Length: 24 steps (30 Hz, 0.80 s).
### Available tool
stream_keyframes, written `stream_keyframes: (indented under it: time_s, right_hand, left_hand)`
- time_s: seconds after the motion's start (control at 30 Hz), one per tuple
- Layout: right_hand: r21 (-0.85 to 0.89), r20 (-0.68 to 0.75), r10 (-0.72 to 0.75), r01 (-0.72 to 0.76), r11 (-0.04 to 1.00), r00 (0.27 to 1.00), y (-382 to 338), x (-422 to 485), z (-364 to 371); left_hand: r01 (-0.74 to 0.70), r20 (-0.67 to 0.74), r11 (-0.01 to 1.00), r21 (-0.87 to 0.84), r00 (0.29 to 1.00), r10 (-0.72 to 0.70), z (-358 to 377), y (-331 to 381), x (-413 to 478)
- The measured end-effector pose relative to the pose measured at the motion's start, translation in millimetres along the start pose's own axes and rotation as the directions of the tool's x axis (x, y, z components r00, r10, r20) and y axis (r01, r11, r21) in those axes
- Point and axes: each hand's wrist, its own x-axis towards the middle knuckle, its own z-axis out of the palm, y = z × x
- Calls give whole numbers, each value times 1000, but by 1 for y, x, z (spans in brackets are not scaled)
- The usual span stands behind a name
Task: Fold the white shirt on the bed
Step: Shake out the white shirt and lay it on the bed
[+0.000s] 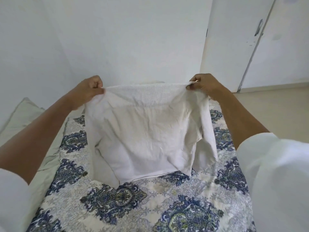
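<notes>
Above the bed point(133, 206), both hands pinch the white shirt point(147, 131) by its top edge

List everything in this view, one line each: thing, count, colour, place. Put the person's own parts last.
white knitted shirt: one, white, held up in the middle, lower hem down at the bedspread
blue-and-white patterned quilted bedspread: one, blue, grey and cream, spread under the shirt
pale green pillow: one, grey-green, left edge, by the wall
white wall: one, white, behind the shirt
white door with dark handle: one, white, upper right
beige floor: one, beige, right, below the door
white sleeves: two, white, lower corners
left-hand grip: one, pinches the shirt's top left corner
right-hand grip: one, pinches the shirt's top right corner
</notes>
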Motion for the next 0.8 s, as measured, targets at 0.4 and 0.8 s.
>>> stream_keyframes:
  time_s: [0.4, 0.8]
  right_hand:
    - [326, 391, 290, -426, 844, 874, 18, -18, 29]
    - [-396, 620, 566, -406, 823, 543, 12, -26, 64]
  left_hand:
    - [394, 324, 906, -155, 887, -330, 12, -22, -17]
    - [446, 624, 894, -49, 712, -322, 15, -42, -38]
